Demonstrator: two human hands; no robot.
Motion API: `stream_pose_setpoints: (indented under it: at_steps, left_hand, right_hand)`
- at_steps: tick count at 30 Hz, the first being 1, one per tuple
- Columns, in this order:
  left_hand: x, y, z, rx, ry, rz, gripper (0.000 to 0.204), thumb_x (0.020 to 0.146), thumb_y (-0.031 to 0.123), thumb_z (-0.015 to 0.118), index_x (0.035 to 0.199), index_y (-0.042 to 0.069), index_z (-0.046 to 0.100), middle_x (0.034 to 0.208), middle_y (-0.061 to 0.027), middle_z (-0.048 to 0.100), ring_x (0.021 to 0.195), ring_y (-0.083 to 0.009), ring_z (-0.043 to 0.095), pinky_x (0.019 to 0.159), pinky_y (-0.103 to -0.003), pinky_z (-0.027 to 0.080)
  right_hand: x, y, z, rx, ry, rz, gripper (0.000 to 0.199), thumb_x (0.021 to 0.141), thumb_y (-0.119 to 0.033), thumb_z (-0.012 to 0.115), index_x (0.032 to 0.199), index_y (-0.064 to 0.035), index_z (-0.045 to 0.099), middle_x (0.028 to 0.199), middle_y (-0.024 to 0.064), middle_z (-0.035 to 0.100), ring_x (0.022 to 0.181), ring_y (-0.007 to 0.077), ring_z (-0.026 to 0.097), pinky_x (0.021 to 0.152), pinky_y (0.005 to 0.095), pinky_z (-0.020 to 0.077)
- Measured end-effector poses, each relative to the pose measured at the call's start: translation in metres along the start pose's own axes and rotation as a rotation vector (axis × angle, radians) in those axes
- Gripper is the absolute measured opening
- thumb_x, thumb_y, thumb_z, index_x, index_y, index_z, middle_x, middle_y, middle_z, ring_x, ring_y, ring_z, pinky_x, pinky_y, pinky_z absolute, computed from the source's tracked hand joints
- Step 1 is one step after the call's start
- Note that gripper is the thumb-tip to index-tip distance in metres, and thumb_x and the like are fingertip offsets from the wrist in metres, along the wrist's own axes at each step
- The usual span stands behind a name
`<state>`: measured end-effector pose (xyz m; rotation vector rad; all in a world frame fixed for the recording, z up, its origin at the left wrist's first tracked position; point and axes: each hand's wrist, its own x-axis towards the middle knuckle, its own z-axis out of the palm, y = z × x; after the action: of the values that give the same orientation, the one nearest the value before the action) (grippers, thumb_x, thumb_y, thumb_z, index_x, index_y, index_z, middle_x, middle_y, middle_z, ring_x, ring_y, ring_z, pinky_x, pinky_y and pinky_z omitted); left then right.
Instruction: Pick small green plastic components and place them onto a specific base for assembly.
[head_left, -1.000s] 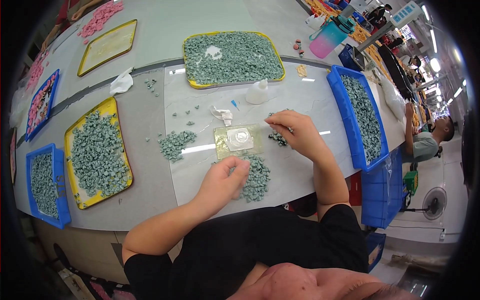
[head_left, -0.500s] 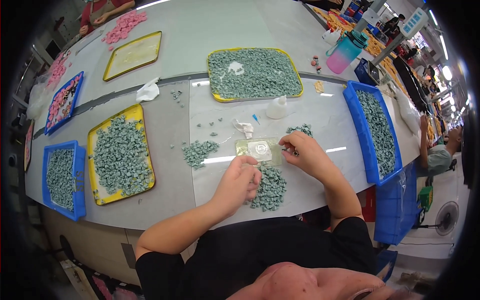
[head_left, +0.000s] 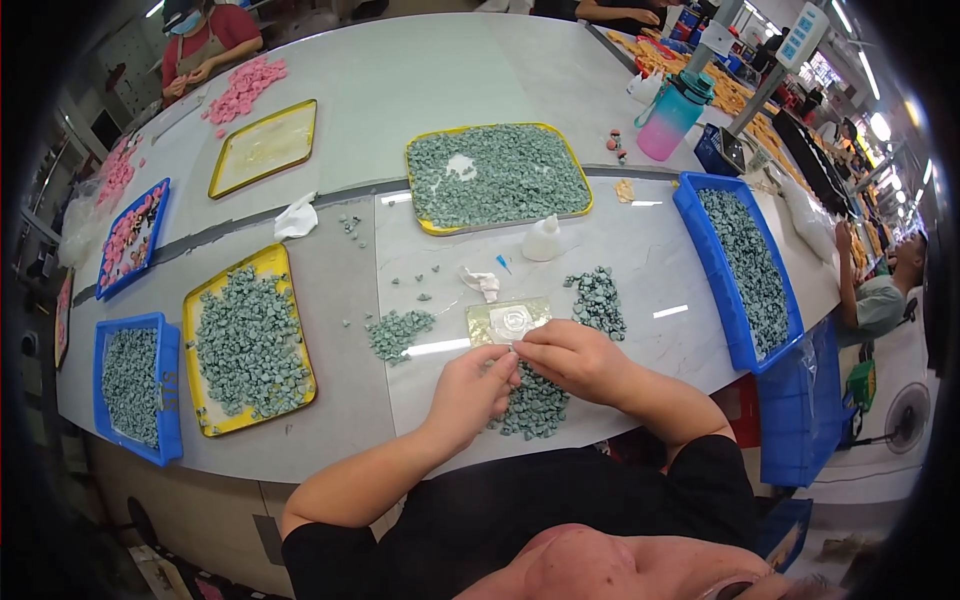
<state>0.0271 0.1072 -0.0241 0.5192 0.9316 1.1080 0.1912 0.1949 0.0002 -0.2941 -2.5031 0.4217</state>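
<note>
- At table edge: left hand and right hand meet, pinching one small green piece above the near pile.
- Judged early: trays and bins are full, with small sorted heaps.

right hand is pulling back from the small pile at 1 o'clock to the near edge of the clear plate | left hand is lifting off the near pile, meeting right hand, fingertips touching | both are pinching a tiny piece together, too small to tell
</note>
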Motion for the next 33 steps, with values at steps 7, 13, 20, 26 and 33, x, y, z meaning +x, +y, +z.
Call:
stream_pose_setpoints:
  at_steps: [7, 13, 20, 26, 33]
  left_hand:
    - [-0.002, 0.000, 0.005, 0.073, -0.024, 0.002, 0.020, 0.093, 0.013, 0.044, 0.106, -0.001, 0.051, 0.077, -0.0032, 0.050, 0.052, -0.0045, 0.033, 0.043, -0.019, 0.026]
    - [0.000, -0.005, 0.006, 0.055, -0.019, 0.025, 0.023, 0.093, 0.010, 0.042, 0.111, -0.001, 0.050, 0.078, -0.0041, 0.050, 0.052, -0.0045, 0.033, 0.043, -0.019, 0.026]
    - [0.011, -0.001, -0.003, -0.058, 0.094, 0.122, 0.011, 0.090, 0.009, 0.049, 0.098, 0.003, 0.046, 0.081, -0.0083, 0.054, 0.051, -0.0034, 0.032, 0.042, -0.018, 0.027]
    - [0.017, -0.002, -0.011, -0.158, 0.115, 0.055, 0.015, 0.088, 0.009, 0.053, 0.100, 0.001, 0.050, 0.082, -0.0071, 0.055, 0.050, -0.0028, 0.032, 0.042, -0.018, 0.027]
    - [0.019, -0.004, -0.015, -0.154, 0.127, 0.045, 0.020, 0.087, 0.007, 0.055, 0.104, -0.001, 0.052, 0.086, -0.0081, 0.056, 0.051, -0.0035, 0.034, 0.043, -0.018, 0.029]
  right_hand:
    - [-0.005, 0.004, -0.005, 0.022, -0.008, -0.062, 0.028, 0.070, -0.004, 0.065, 0.097, 0.0009, 0.059, 0.085, 0.0088, 0.059, 0.073, 0.0239, 0.058, 0.061, 0.0330, 0.0480]
    - [-0.009, 0.014, -0.004, 0.004, -0.025, -0.089, 0.030, 0.067, -0.004, 0.066, 0.096, 0.0004, 0.059, 0.083, 0.0083, 0.058, 0.072, 0.0225, 0.058, 0.060, 0.0326, 0.0476]
    - [-0.009, 0.032, -0.004, -0.075, 0.064, -0.024, 0.030, 0.064, 0.000, 0.068, 0.092, 0.0000, 0.061, 0.080, 0.0087, 0.059, 0.068, 0.0229, 0.058, 0.058, 0.0319, 0.0467]
    - [-0.011, 0.039, 0.002, -0.175, 0.008, -0.007, 0.032, 0.064, -0.002, 0.064, 0.096, 0.0014, 0.059, 0.083, 0.0093, 0.057, 0.072, 0.0240, 0.057, 0.061, 0.0331, 0.0460]
    - [-0.009, 0.040, 0.010, -0.255, -0.053, -0.051, 0.031, 0.064, -0.005, 0.062, 0.095, 0.0016, 0.060, 0.083, 0.0075, 0.057, 0.072, 0.0215, 0.057, 0.061, 0.0318, 0.0459]
